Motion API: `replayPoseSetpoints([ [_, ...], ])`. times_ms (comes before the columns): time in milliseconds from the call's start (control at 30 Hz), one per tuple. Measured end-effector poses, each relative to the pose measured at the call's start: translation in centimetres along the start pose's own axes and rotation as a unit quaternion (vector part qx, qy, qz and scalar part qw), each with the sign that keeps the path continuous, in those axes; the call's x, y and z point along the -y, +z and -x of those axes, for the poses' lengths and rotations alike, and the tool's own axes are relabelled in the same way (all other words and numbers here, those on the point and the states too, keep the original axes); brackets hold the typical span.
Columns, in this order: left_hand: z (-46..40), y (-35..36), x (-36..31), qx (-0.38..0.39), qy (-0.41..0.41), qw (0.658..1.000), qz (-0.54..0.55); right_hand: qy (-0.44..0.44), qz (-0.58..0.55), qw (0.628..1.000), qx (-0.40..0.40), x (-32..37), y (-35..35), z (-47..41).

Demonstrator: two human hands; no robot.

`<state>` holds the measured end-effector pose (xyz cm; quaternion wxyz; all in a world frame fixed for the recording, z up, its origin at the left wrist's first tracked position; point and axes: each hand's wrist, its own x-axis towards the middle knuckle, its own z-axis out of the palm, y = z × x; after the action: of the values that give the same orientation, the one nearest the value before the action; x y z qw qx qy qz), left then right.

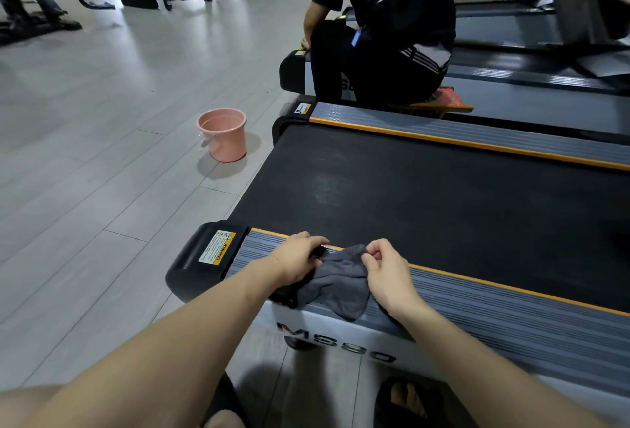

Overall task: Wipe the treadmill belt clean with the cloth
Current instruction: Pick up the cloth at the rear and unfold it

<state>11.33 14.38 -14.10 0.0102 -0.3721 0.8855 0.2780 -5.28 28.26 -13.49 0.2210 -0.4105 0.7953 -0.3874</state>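
The left hand (pixel 296 259) curls its fingers over the left end of a crumpled dark grey cloth (pixel 337 282), gripping it. The right hand (pixel 387 272) pinches the cloth's upper right edge between thumb and bent fingers. The cloth hangs between the 2 hands and lies on the ribbed grey side rail with an orange edge strip (pixel 494 311), its lower end drooping over the rail's outer side at 6 o'clock of the hands. The wide black treadmill belt (pixel 426 196) lies just beyond the cloth, at 12 o'clock; the cloth's top edge reaches the orange strip, barely short of the belt. A yellow warning label (pixel 216 247) sits at 9 o'clock of the left hand. A pink plastic bucket (pixel 223 134) stands on the pale floor at 11 o'clock, well apart. A person in black clothes (pixel 381 29) sits on the next treadmill at 12 o'clock.
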Motion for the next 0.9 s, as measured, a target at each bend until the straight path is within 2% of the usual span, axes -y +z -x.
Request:
replayPoseSetpoints([
  [67,0.7,-0.1,-0.1,0.009,0.007,0.999,0.035,-0.027,-0.089,0.996,0.007,0.6,-0.7,1.1],
  [167,1.7,-0.6,-0.4,0.024,0.030,0.995,0.096,-0.071,-0.193,0.977,0.060,1.8,-2.0,2.5],
  [267,2.9,-1.3,-0.5,0.026,0.040,0.982,0.180,-0.103,-0.219,0.968,0.060,3.1,-3.0,3.5],
  [400,5.6,-2.5,-0.9,0.036,0.009,0.932,0.360,-0.109,-0.246,0.963,0.029,4.2,-3.8,4.3],
  [567,9.1,-4.2,-0.4,0.001,-0.010,0.894,0.448,-0.102,-0.280,0.954,0.039,4.9,-3.7,5.6],
  [633,10.1,-4.8,0.4,0.000,-0.027,0.884,0.466,-0.100,-0.292,0.950,0.045,5.2,-3.4,6.1],
  [733,10.1,-5.0,1.4,-0.013,-0.053,0.889,0.455,-0.091,-0.282,0.953,0.058,5.8,-2.4,6.3],
  [900,7.8,-4.8,2.5,-0.093,-0.083,0.921,0.368,-0.056,-0.242,0.968,0.041,5.7,0.2,4.0],
])
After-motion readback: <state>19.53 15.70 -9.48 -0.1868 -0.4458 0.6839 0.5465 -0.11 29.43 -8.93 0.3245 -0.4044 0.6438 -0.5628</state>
